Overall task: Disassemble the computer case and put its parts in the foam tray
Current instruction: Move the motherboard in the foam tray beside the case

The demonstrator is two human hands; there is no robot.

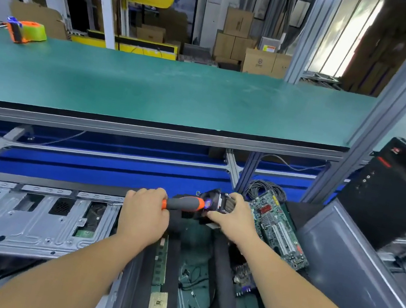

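My left hand (144, 215) grips the black and orange handle of a screwdriver (184, 203), which points right into a black cooler fan with a heatsink (215, 203). My right hand (233, 216) holds that fan from the right side, above the dark foam tray (222, 259). The stripped metal computer case (24, 218) lies flat at the lower left. In the tray lie a green memory stick (160, 259), a square processor chip (158, 303) and a small card (242, 278). A green motherboard (278, 228) leans at the tray's right.
A black tower front panel (402, 192) stands at the right behind a grey side cover (355, 265). A green shelf (153, 89) spans the view above the bench, with an orange and green tape dispenser (26, 31) at its far left. Loose screws and cables lie in the tray.
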